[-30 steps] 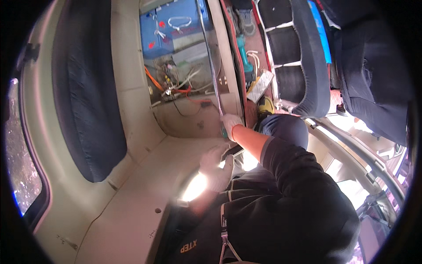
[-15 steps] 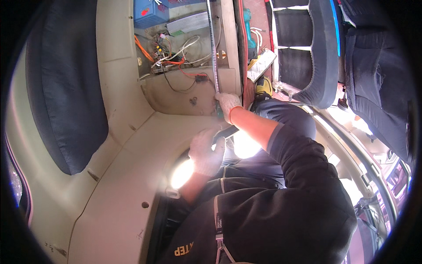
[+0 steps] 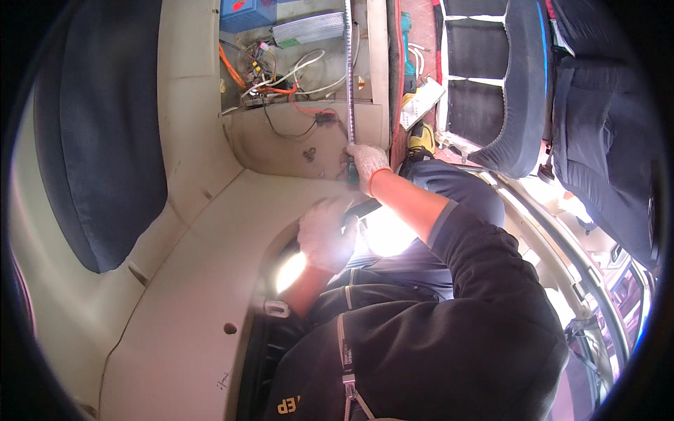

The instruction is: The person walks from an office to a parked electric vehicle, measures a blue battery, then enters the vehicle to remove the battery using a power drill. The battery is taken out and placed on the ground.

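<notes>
My right hand [image 3: 368, 167], in a white knit glove with an orange cuff, is closed around the lower end of a long, thin ribbed strip [image 3: 349, 77]. The strip runs up past the open compartment and out at the top. Something teal [image 3: 352, 172] shows just under this hand; its kind is unclear. Lower and to the left is my gloved left hand [image 3: 326, 235], with fingers curled and thumb opposite them, beside the rim of the beige panel [image 3: 189, 281]. Bright glare washes out its fingertips, so what it grips cannot be made out.
The compartment holds a blue box [image 3: 246, 15], a silver finned box [image 3: 307, 30] and tangled wires [image 3: 263, 77]. To the right lie a teal power tool [image 3: 407, 52], a white plate-like piece [image 3: 421, 104] and an upturned dark seat cushion [image 3: 484, 84]. A dark padded backrest [image 3: 105, 140] stands left.
The view has shifted slightly. My right hand stays on the ribbed strip in nearly the same place. My left hand has moved a little left and up, with its fingers still curled.
</notes>
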Action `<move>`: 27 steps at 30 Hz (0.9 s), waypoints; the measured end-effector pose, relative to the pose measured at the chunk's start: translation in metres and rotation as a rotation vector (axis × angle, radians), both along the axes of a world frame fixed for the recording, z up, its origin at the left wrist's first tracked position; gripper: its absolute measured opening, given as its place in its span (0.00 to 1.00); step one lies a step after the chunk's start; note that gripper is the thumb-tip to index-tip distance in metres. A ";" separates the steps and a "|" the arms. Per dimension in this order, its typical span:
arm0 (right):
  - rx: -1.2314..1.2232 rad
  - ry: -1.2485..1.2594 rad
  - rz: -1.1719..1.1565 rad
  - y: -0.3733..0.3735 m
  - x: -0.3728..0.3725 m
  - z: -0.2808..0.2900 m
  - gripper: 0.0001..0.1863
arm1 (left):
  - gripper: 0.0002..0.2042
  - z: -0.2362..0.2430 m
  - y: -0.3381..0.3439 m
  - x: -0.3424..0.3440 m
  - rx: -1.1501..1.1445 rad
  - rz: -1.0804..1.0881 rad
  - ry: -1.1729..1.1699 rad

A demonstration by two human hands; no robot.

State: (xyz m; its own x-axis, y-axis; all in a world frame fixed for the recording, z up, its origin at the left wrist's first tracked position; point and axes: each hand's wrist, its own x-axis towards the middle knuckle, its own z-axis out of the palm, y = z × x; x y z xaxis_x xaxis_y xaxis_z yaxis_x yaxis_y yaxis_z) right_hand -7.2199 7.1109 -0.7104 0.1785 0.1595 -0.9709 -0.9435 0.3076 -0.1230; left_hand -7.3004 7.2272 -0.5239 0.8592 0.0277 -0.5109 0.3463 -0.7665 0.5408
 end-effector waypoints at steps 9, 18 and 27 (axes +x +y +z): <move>0.074 -0.150 0.110 -0.009 0.000 -0.008 0.08 | 0.20 -0.011 0.005 -0.007 0.027 -0.113 -0.044; 0.056 -0.249 0.267 -0.020 -0.025 -0.060 0.09 | 0.20 -0.009 0.005 -0.005 0.017 -0.122 -0.053; -0.115 -0.256 0.276 -0.010 -0.009 -0.012 0.12 | 0.19 -0.005 0.003 0.001 -0.005 -0.143 -0.057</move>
